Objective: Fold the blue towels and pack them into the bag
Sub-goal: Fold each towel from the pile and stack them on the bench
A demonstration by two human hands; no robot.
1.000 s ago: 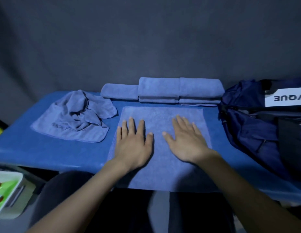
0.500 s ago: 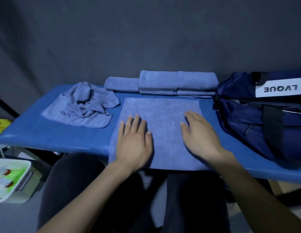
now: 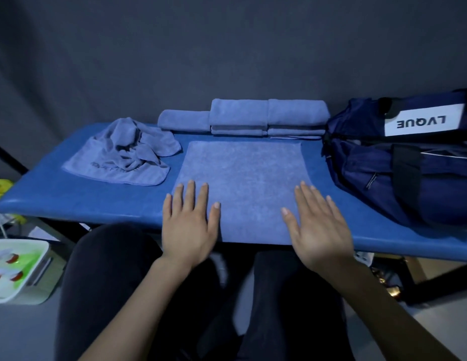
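The flat towel (image 3: 240, 188) is lying spread on the blue table (image 3: 78, 199), its near edge hanging just over the table's front edge. Left hand (image 3: 188, 225) is resting palm-down on the towel's near-left corner, fingers spread and straight; right hand (image 3: 319, 225) is doing the same at the near-right corner, fingers straight and a bit closer together. Neither is pinching cloth, as far as the slight blur lets me tell.

Risks, as I judge them: w/ the near edge overhanging, a careless pull toward the body could be dragging the whole towel off the table. If only one corner is being lifted, the fold could be coming out skewed, w/ edges not matching. Flat palms aren't gripping anything, so the cloth may be sliding rather than folding.

Around the flat towel: a crumpled towel (image 3: 128, 157) is sitting just left of it, not yet folded. Behind it, folded towels (image 3: 266, 117) are stacked near the far edge, close to the flat towel's back edge, so a fold away from the body has little spare room. The bag (image 3: 399, 173), dark blue w/ a white label, is standing just right of the towel. A white tray (image 3: 21, 267) is sitting low to the left, below table level.
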